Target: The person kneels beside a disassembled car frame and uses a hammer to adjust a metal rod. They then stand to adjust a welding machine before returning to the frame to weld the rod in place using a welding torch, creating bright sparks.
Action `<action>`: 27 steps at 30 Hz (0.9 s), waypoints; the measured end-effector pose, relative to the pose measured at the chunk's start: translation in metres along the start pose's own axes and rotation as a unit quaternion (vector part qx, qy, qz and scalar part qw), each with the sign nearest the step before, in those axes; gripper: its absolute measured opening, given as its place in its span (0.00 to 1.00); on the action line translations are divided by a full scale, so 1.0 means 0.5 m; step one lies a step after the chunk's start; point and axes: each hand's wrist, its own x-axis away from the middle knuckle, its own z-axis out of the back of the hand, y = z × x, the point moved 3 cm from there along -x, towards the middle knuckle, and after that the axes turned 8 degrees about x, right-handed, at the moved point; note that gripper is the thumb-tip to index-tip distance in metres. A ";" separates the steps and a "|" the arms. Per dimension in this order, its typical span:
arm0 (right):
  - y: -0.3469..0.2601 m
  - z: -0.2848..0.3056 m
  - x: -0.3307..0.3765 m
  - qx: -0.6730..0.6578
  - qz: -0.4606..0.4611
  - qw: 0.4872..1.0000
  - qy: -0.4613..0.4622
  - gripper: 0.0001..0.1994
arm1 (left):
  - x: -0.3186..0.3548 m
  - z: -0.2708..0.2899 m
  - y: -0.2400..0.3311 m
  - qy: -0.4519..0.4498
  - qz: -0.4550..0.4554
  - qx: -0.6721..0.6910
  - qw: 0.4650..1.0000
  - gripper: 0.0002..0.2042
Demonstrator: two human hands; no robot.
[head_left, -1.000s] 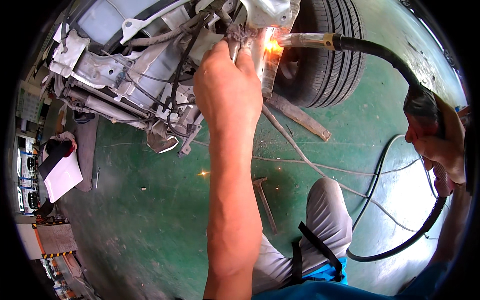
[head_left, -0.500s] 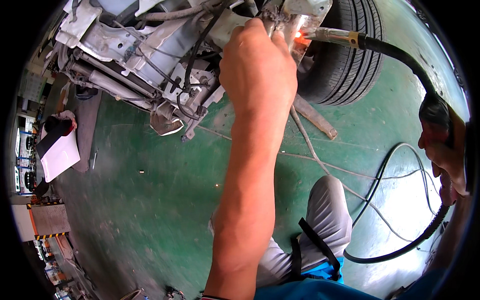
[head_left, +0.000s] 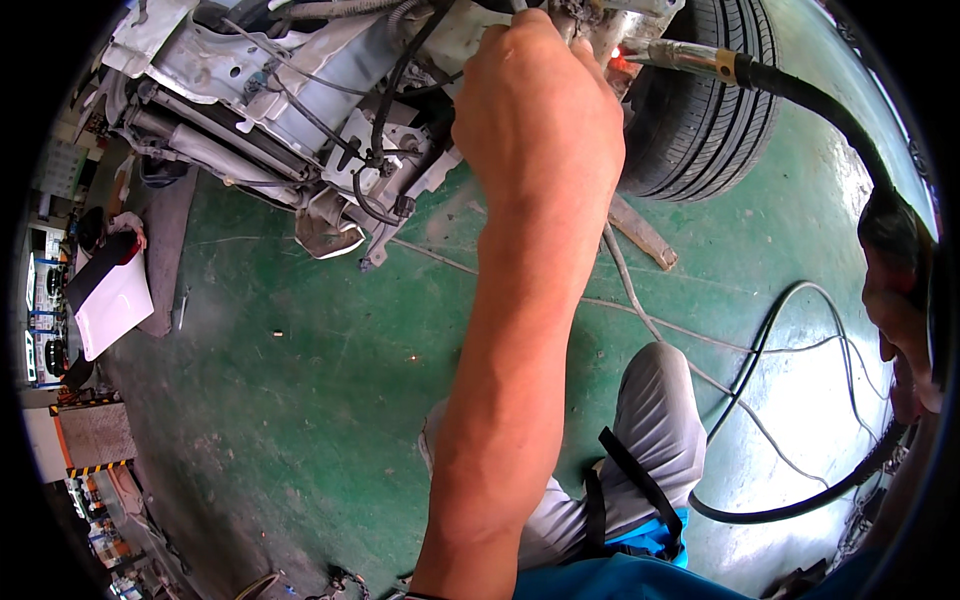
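Observation:
My left hand (head_left: 545, 110) reaches up to the stripped front of a car body (head_left: 300, 85), its fingers curled closed against the metal near the wheel. Whatever sits between those fingers is hidden by the back of the hand. At the right rim, my right hand (head_left: 895, 320) is wrapped round the handle of a welding torch (head_left: 690, 58). The torch's black neck arches over to the left, and its metal nozzle points at a rusty bracket (head_left: 590, 22). A small orange-red glow (head_left: 617, 57) shows at the nozzle's tip, just right of my left hand's fingers.
A tyre (head_left: 710, 120) stands behind the nozzle. Below it lie a flat wooden piece (head_left: 645, 235) and a thin grey hose (head_left: 622, 275). The torch's black cable (head_left: 745, 517) loops over the green floor beside my knee (head_left: 655, 390). A white panel (head_left: 115, 310) lies far left.
The view has shifted slightly, so my left hand and the torch sit a little higher and further right. The glow at the nozzle has become smaller and dimmer.

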 end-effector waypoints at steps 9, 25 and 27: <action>-0.018 0.006 0.004 0.022 -0.011 1.000 0.005 0.20 | -0.007 -0.007 -0.017 0.012 -0.045 -0.012 0.999 0.09; 0.043 -0.009 0.056 -0.056 -0.073 0.992 0.089 0.25 | -0.015 -0.025 -0.043 -0.042 0.027 0.056 0.997 0.12; 0.068 -0.023 0.075 -0.090 -0.103 0.984 0.117 0.26 | -0.014 -0.026 -0.041 -0.029 0.000 0.055 0.998 0.10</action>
